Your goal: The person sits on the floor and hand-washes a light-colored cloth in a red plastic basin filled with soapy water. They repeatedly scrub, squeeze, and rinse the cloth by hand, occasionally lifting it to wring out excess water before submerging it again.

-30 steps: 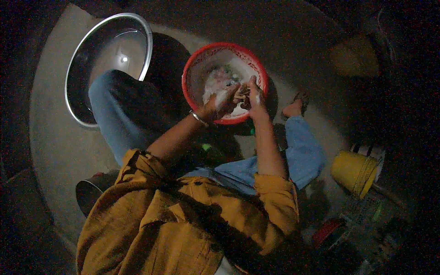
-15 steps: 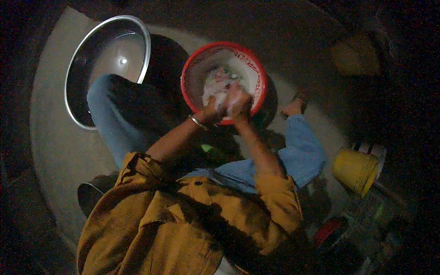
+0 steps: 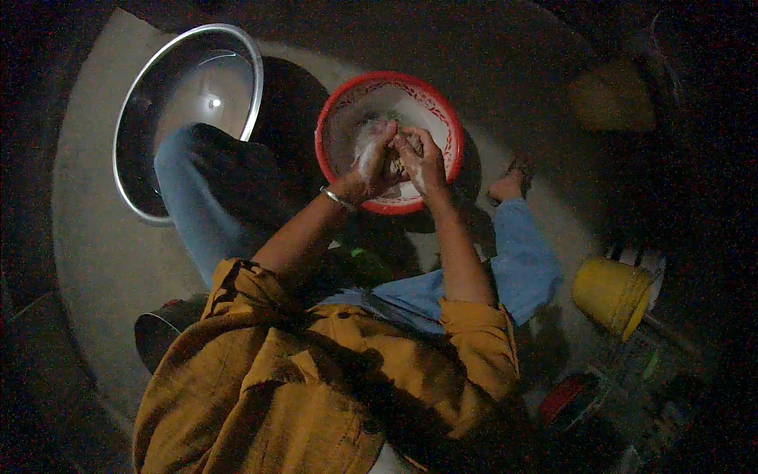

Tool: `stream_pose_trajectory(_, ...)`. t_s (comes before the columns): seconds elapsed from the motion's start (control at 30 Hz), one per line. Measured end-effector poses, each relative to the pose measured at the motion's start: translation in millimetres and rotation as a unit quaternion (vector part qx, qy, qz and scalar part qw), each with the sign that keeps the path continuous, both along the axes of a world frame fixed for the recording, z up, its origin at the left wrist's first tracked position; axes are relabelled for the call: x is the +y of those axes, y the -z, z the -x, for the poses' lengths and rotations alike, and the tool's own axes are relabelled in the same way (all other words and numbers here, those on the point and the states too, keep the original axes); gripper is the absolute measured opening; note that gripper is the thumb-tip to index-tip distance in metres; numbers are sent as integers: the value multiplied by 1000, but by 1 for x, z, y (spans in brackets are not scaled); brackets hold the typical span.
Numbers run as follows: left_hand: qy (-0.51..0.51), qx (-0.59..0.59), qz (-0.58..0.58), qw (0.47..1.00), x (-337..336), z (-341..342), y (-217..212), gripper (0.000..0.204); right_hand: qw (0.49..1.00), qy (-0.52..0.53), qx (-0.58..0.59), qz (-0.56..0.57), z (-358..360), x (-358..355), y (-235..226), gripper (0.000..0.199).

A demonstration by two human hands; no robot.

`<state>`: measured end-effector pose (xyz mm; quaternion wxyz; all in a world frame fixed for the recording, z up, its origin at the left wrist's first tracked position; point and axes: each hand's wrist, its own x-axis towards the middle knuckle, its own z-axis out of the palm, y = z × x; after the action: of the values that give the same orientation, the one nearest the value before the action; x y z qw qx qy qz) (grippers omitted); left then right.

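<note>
Between my knees stands a white basin [image 3: 341,118] with a red rim and a patterned inner wall. Both hands are inside it, close together over a pale, wet-looking mass that they largely hide. My left hand [image 3: 373,167], with a metal bangle at its wrist, is smeared white and curled inward. Facing it, my right hand [image 3: 425,162] has its fingers bent, the tips near the left fingers. Something small and light shows between the palms, too unclear to name.
A large silver-rimmed metal basin [image 3: 257,95] stands at the left beside my bent knee. To the right lies a yellow bucket [image 3: 608,292], tilted. A dark round pot [image 3: 154,336] sits by my left side. Something red [image 3: 567,399] lies in the shadow at the lower right.
My hands have turned from overlapping and blurred, low in the basin, to facing each other slightly higher and farther apart. They now cover much of the pale mass.
</note>
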<state>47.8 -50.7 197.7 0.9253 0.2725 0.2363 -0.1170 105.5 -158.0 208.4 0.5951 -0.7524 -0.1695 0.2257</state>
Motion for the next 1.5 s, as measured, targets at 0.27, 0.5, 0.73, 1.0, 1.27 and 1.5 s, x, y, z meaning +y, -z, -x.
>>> stream_pose_trajectory(0.27,26,-109,-433,895,-8,19,61,50,992,78,-5,100,14,-3,-40,20)
stream_pose_trajectory(0.5,-32,-194,41,980,-26,8,173,42,986,107,-81,95,-2,-4,47,32)
stream_pose_trajectory(0.73,-49,-212,-283,934,17,-1,99,35,955,280,-95,-32,-13,-10,99,48)
stream_pose_trajectory(1.0,-101,-10,-358,928,25,24,97,40,973,203,-6,114,-35,-60,166,48)
stream_pose_trajectory(1.27,-126,21,-213,969,-17,86,162,39,823,-163,-196,507,22,-96,169,58)
stream_pose_trajectory(1.5,-103,91,-258,956,-31,86,175,48,994,-11,14,104,71,-83,188,55)
